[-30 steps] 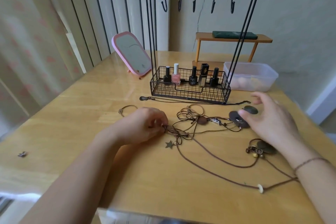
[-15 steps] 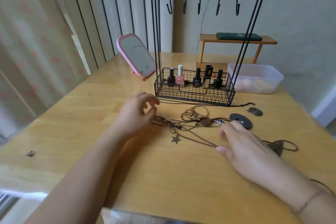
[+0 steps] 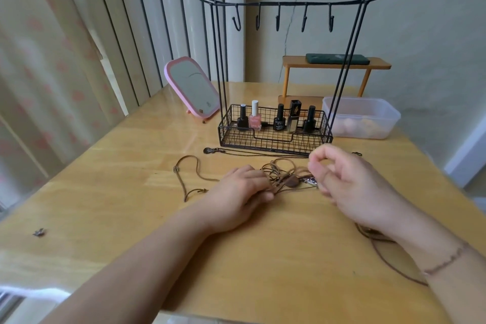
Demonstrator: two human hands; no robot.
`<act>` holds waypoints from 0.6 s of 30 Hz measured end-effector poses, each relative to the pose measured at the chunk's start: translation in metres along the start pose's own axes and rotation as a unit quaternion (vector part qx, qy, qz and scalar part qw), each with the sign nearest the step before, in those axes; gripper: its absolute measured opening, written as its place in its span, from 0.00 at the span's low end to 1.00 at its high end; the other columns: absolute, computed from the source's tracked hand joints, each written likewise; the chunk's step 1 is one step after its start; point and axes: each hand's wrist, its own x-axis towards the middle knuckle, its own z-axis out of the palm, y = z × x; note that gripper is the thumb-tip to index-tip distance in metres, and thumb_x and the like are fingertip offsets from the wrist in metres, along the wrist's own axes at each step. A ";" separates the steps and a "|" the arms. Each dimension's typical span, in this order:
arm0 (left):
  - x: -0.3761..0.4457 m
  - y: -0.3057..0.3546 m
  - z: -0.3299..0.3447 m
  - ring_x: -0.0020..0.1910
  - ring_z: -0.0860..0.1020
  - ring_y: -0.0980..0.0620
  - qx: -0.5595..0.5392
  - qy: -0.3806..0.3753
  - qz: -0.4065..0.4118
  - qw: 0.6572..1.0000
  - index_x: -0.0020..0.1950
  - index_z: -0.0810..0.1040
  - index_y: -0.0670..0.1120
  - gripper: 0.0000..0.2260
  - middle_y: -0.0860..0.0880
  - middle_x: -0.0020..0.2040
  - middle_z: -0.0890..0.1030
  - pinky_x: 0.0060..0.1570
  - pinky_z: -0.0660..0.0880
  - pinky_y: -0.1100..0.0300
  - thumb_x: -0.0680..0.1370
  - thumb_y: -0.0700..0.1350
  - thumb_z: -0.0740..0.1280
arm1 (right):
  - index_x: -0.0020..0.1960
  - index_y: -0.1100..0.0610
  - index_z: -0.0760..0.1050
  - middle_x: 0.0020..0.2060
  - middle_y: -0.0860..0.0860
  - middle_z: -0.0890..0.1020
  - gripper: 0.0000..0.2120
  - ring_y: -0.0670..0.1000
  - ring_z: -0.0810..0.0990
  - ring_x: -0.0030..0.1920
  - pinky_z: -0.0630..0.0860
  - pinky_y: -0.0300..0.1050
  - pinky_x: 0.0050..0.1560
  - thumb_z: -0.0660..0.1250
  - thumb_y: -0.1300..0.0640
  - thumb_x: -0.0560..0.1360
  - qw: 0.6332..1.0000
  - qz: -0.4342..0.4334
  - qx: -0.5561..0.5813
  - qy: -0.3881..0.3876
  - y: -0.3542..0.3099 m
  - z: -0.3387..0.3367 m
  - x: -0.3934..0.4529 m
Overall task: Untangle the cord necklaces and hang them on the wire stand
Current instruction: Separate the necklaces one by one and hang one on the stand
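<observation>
Brown cord necklaces (image 3: pixel 285 175) knotted, left hand (image 3: pixel 240 192) grip on cords, right hand (image 3: pixel 347 179) grip unclear

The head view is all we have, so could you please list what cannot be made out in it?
- Right hand: motion-blurred, so whether it pinches a cord cannot be told.
- Tangle: partly hidden by both hands; the left hand covers its near side.
- Cord at right: runs under the right forearm.
- Tub: contents hazy through the plastic.
- Small object at left: too small to identify.

A home dressing corner: beyond the hands, a pink mirror (image 3: pixel 193 87), nail polish bottles (image 3: pixel 254 119), curtains (image 3: pixel 39 66) beside a wooden table (image 3: pixel 131 166).
</observation>
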 end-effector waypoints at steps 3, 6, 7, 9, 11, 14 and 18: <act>-0.004 -0.007 -0.008 0.39 0.69 0.57 -0.153 0.036 -0.097 0.983 0.43 0.72 0.47 0.13 0.54 0.38 0.72 0.44 0.69 0.61 0.84 0.50 0.57 | 0.49 0.44 0.74 0.22 0.44 0.72 0.10 0.43 0.64 0.23 0.63 0.37 0.27 0.67 0.39 0.74 0.986 0.035 -0.148 -0.063 0.012 -0.027 0.003; -0.006 -0.013 -0.014 0.32 0.69 0.61 -0.241 0.137 -0.161 0.947 0.42 0.70 0.45 0.13 0.50 0.36 0.72 0.36 0.68 0.68 0.85 0.46 0.56 | 0.42 0.46 0.80 0.26 0.43 0.76 0.13 0.43 0.70 0.27 0.69 0.41 0.32 0.70 0.36 0.71 0.935 0.098 -0.317 -0.130 0.034 -0.057 -0.001; -0.006 -0.016 -0.016 0.30 0.68 0.61 -0.272 0.169 -0.183 0.929 0.43 0.70 0.43 0.13 0.49 0.35 0.72 0.33 0.68 0.68 0.86 0.45 0.56 | 0.39 0.49 0.80 0.25 0.44 0.75 0.16 0.44 0.69 0.27 0.67 0.40 0.31 0.69 0.36 0.72 0.929 0.104 -0.329 -0.131 0.040 -0.066 -0.004; -0.007 -0.032 -0.020 0.29 0.67 0.60 -0.272 0.219 -0.216 0.912 0.43 0.71 0.43 0.14 0.51 0.34 0.72 0.30 0.67 0.64 0.85 0.48 0.56 | 0.34 0.54 0.77 0.23 0.45 0.69 0.20 0.43 0.65 0.26 0.62 0.37 0.29 0.68 0.38 0.71 0.953 0.083 -0.268 -0.111 0.048 -0.083 -0.012; -0.009 -0.049 -0.022 0.28 0.67 0.60 -0.276 0.258 -0.242 0.894 0.42 0.71 0.47 0.14 0.52 0.34 0.72 0.30 0.65 0.61 0.85 0.47 0.55 | 0.32 0.55 0.76 0.23 0.47 0.69 0.18 0.43 0.65 0.24 0.62 0.34 0.26 0.70 0.43 0.74 0.990 0.048 -0.121 -0.047 0.068 -0.105 -0.017; -0.009 -0.059 -0.026 0.30 0.67 0.58 -0.275 0.284 -0.260 0.881 0.40 0.70 0.49 0.14 0.56 0.31 0.71 0.32 0.64 0.58 0.84 0.48 0.56 | 0.46 0.65 0.77 0.32 0.55 0.78 0.17 0.54 0.80 0.34 0.74 0.47 0.40 0.53 0.63 0.86 0.958 -0.025 0.280 -0.056 0.096 -0.116 -0.032; -0.011 -0.049 -0.029 0.29 0.66 0.60 -0.239 0.242 -0.249 0.907 0.40 0.71 0.47 0.14 0.52 0.33 0.72 0.32 0.64 0.59 0.85 0.44 0.57 | 0.60 0.75 0.65 0.35 0.60 0.63 0.16 0.63 0.69 0.36 0.63 0.75 0.56 0.47 0.63 0.86 0.769 -0.066 0.633 -0.054 0.079 -0.103 -0.024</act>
